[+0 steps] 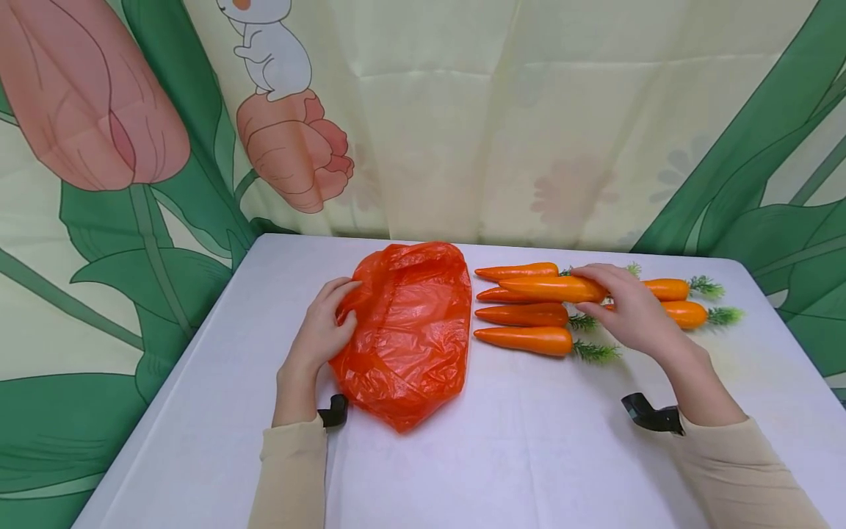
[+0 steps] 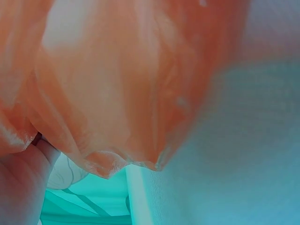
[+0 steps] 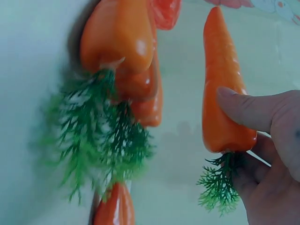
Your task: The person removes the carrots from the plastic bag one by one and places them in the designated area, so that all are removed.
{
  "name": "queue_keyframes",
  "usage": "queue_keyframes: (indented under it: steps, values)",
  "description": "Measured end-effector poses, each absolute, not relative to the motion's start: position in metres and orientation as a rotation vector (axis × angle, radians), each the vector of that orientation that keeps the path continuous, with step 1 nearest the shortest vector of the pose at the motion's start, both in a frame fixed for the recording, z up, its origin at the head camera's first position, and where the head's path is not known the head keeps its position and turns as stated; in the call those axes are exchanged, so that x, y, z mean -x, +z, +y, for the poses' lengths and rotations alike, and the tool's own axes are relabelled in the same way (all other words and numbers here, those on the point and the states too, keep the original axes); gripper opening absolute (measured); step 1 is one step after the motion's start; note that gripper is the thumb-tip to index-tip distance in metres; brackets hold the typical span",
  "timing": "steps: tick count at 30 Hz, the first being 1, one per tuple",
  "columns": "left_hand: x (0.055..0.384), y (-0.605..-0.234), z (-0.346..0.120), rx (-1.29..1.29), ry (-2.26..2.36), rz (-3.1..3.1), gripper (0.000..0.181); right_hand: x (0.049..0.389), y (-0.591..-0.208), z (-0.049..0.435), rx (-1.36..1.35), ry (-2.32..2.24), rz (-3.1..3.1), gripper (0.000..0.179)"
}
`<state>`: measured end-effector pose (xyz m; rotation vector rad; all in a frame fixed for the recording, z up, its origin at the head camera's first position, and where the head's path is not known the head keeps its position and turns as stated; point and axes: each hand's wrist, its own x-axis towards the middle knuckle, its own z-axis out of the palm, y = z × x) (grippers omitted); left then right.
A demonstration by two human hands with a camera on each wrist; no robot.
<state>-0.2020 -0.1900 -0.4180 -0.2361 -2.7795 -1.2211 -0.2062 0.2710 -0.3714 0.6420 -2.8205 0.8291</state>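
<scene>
A red plastic bag [image 1: 423,323] lies on the white table, left of the carrots. At its left edge my left hand [image 1: 324,327] grips the thin plastic between thumb and fingers; in the left wrist view the bag [image 2: 108,93] hides most of that hand. My right hand [image 1: 624,305] holds an orange carrot [image 1: 548,288] above the others, its tip toward the bag. The right wrist view shows the thumb across the thick end of this carrot [image 3: 222,108], with green leaves below. Under and beside it lie several more carrots, such as the nearest one [image 1: 525,339].
Two carrots lie farther right, one of them [image 1: 687,314] partly behind the right hand. A patterned curtain [image 1: 449,147] hangs behind the table's [image 1: 502,455] far edge. Black wrist mounts [image 1: 651,415] stick out from the sleeves.
</scene>
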Motion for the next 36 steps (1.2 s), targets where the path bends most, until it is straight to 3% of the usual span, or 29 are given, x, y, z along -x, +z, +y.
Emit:
queue_keyframes:
  steps: [36]
  values:
    - [0.202, -0.421, -0.191, 0.245, -1.202, -2.777, 0.049, 0.173, -0.399, 0.385, -0.389, 0.739, -2.908, 0.054]
